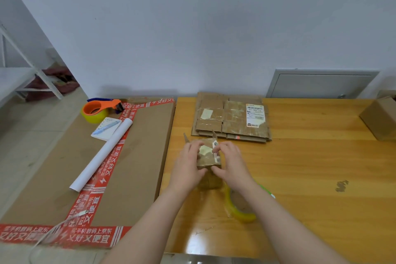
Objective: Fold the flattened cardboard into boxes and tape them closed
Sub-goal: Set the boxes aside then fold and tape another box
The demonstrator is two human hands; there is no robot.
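Note:
A small brown cardboard box (207, 157) with old tape and a label stands on the wooden table (310, 167) between both hands. My left hand (188, 167) grips its left side, fingers curled over the top flap. On the right side, my right hand (229, 163) holds the box with fingers on the top and thumb at the front. Two small flaps stick up behind the fingers. A stack of flattened cardboard (231, 117) lies just beyond. A roll of clear yellowish tape (240, 203) lies under my right forearm.
A large flat carton with red printed tape (102, 163) adjoins the table on the left. It carries an orange tape dispenser (100, 110), a notepad with a pen (107, 127) and a white paper roll (102, 154). A folded box (380, 118) stands at the right edge.

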